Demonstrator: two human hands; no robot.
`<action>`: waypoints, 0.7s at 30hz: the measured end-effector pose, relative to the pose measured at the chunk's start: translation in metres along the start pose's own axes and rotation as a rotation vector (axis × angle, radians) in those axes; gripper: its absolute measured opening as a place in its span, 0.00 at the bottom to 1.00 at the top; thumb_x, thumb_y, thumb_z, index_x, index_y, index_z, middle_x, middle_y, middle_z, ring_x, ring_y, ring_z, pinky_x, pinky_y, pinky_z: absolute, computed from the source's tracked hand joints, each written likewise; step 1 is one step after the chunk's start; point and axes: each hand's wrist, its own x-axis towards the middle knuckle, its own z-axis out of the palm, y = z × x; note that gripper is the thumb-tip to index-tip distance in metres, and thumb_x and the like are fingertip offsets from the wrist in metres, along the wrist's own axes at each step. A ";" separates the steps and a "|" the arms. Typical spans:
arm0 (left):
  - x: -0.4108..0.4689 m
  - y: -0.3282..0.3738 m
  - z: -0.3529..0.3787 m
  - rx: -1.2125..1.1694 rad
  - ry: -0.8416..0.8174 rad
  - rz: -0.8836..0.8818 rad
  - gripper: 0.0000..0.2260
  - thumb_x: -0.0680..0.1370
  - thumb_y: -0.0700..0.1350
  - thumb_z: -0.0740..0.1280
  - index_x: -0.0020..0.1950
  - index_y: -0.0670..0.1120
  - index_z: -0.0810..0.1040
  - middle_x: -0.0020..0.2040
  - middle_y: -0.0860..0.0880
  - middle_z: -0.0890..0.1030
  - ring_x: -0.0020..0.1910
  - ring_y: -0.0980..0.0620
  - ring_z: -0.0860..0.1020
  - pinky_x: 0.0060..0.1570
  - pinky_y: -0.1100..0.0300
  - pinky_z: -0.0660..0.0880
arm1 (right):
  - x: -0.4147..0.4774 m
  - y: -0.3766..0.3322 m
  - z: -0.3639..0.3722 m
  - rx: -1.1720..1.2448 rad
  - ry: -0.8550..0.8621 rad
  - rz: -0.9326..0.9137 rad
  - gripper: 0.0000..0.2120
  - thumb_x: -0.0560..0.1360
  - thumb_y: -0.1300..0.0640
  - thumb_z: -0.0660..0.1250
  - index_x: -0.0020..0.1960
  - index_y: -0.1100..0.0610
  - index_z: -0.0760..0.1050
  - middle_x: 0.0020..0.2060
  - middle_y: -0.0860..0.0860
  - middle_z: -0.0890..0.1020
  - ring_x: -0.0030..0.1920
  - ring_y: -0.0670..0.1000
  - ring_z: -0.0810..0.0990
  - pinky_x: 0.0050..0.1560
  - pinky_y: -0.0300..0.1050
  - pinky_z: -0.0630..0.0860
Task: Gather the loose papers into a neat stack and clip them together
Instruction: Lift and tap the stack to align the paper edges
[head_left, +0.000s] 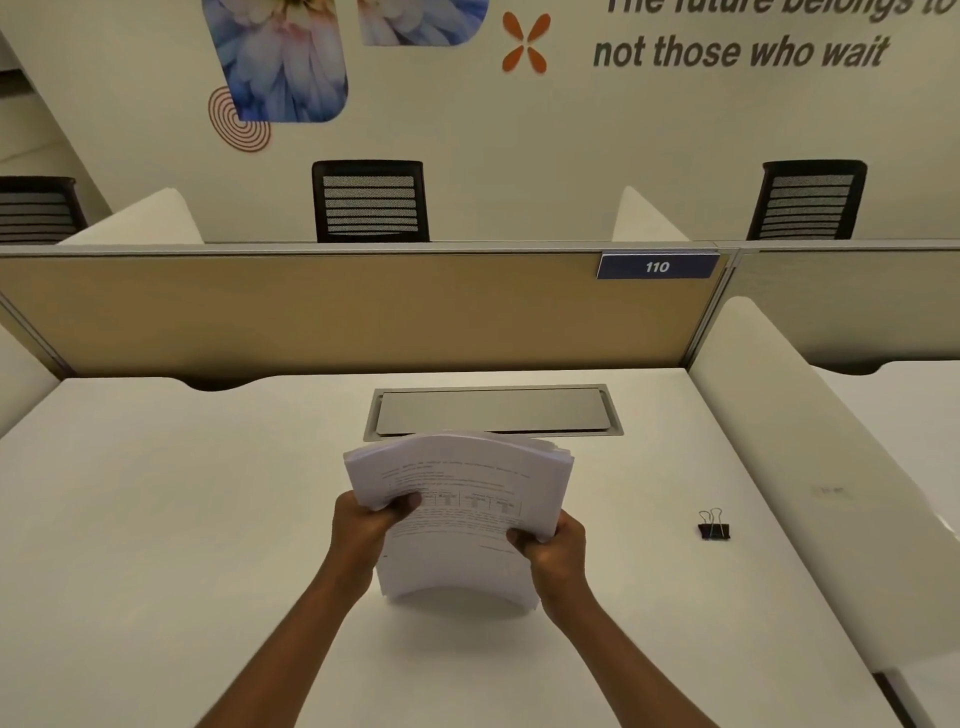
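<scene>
Both hands hold one thick stack of papers (460, 512) upright above the white desk (156, 519). The left hand (366, 527) grips the left edge of the stack, with the thumb in front on the printed page and the other fingers behind, out of view. The right hand (553, 545) grips the right edge a little lower, in the same way, thumb in front. The stack bends into an arch, so the top edge and the bottom edge curve. The sheets are not fully even: at the top right corner the edges fan out a little. The front page shows printed lines and a small table, too blurred to read. I cannot tell if the bottom edge touches the desk; a soft shadow lies under it.

A black binder clip (714, 526) lies on the desk well to the right of the stack, apart from both hands, with its wire handles up.

Just behind the stack a grey metal cable box (493, 410) is set into the desk. Its lid is closed, so nothing inside is seen.

Further behind the stack stands a tan partition (311, 312) with a blue plate (657, 266) that reads 110. Beyond it, black chairs (370, 201) stand before a wall with flower pictures.
</scene>
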 end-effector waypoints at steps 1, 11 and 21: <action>-0.002 -0.003 0.001 -0.005 0.011 -0.006 0.15 0.63 0.43 0.75 0.49 0.47 0.83 0.46 0.44 0.86 0.45 0.45 0.83 0.44 0.50 0.80 | -0.001 0.003 -0.001 -0.008 -0.006 0.003 0.18 0.66 0.79 0.69 0.40 0.56 0.79 0.39 0.53 0.84 0.41 0.51 0.82 0.38 0.38 0.80; -0.002 -0.006 -0.001 -0.012 0.013 -0.031 0.15 0.62 0.43 0.76 0.48 0.46 0.83 0.44 0.48 0.86 0.45 0.46 0.83 0.43 0.54 0.78 | -0.001 -0.038 0.004 0.101 -0.006 -0.223 0.23 0.68 0.45 0.67 0.54 0.62 0.75 0.45 0.61 0.81 0.44 0.59 0.81 0.38 0.51 0.81; -0.004 -0.005 -0.002 -0.014 -0.017 -0.017 0.15 0.63 0.43 0.75 0.49 0.49 0.82 0.45 0.50 0.86 0.44 0.49 0.83 0.43 0.54 0.79 | 0.014 -0.092 0.024 -0.053 0.234 -0.258 0.14 0.71 0.46 0.63 0.43 0.57 0.76 0.37 0.47 0.79 0.38 0.46 0.76 0.36 0.33 0.72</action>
